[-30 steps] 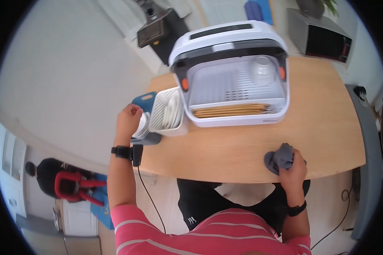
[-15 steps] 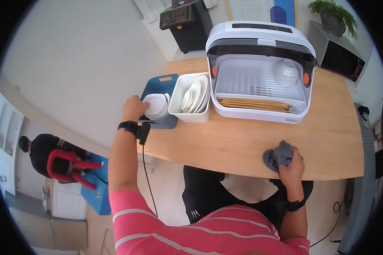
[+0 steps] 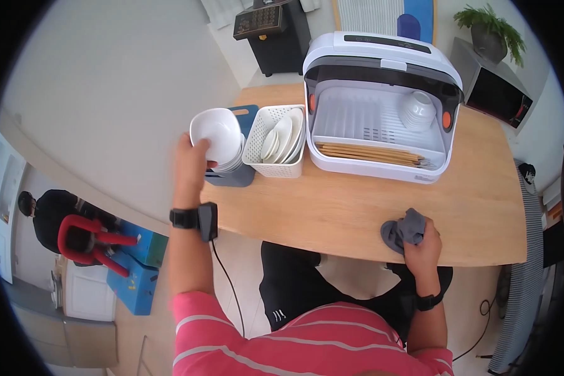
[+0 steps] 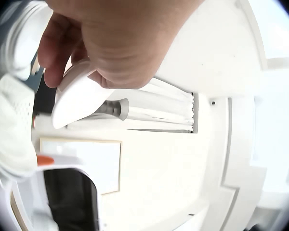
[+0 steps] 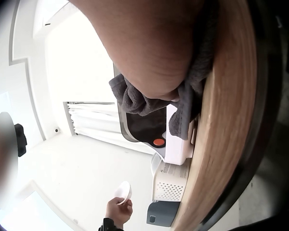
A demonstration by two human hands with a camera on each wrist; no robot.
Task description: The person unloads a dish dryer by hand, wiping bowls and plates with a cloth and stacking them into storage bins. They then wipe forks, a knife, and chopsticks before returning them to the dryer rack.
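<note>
A white square-rimmed bowl [image 3: 215,128] is in my left hand [image 3: 189,164], thumb over the rim and fingers underneath. In the left wrist view the bowl [image 4: 82,98] is tilted, its edge pinched. Just beside and below it, more white bowls [image 3: 233,165] are stacked in a blue-grey bin [image 3: 230,179]. My right hand [image 3: 424,252] grips a bunched dark grey cloth [image 3: 412,225] near the table's front edge. Part of the cloth lies on the wood. The right wrist view shows folds of the cloth [image 5: 139,100] poking out under that hand.
Right of the bin stands a white perforated basket [image 3: 263,164] of upright plates [image 3: 284,136]. Next to it, a white dish cabinet [image 3: 382,171] with its front raised holds chopsticks [image 3: 366,154] and stacked bowls [image 3: 417,113]. A microwave [image 3: 498,94] stands behind the table [image 3: 332,213].
My left hand was at the stack in the bin; it has lifted a white bowl up and to the left. The right hand still holds the cloth in about the same place.
</note>
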